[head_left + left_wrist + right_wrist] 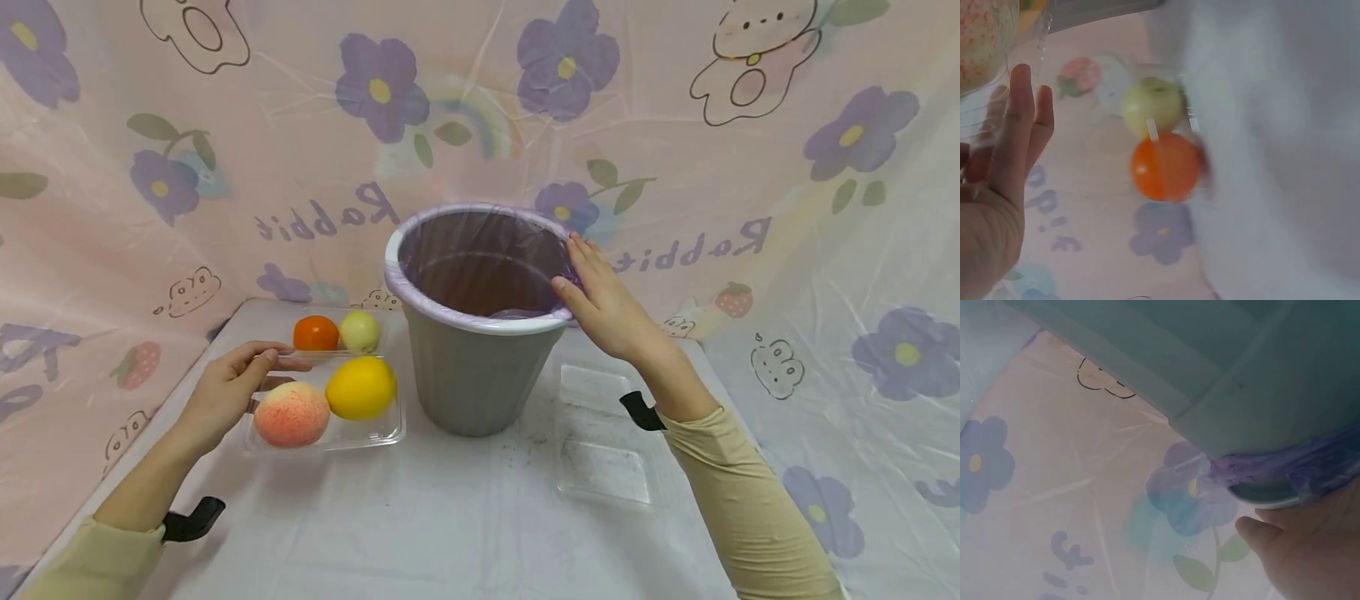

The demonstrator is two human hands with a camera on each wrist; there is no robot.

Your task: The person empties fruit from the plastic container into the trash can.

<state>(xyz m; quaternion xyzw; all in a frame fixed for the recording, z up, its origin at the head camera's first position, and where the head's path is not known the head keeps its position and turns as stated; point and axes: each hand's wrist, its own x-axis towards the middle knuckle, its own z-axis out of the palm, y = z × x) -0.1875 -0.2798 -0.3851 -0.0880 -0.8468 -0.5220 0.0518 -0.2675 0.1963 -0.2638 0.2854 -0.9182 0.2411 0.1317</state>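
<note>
My left hand [232, 387] grips the left side of a clear plastic tray [352, 432]. A pink-and-cream peach [292, 414] and a yellow lemon [362, 388] lie in the tray. In the left wrist view the fingers [1017, 125] spread along the tray's side, with the peach [982, 44] close above them. On the right, my right hand [611, 304] rests on the rim of a grey waste bin [480, 375], its fingers fairly straight. A thin purple bin liner [487, 242] lines the bin and folds over its white rim; in the right wrist view the hand [1310, 544] touches that rim.
Behind the held tray, an orange fruit [316, 333] and a pale green fruit [360, 332] sit in another clear container. An upturned-looking clear plastic tray [603, 471] lies right of the bin. Patterned cloth [465, 167] hangs behind the white-covered table [420, 517].
</note>
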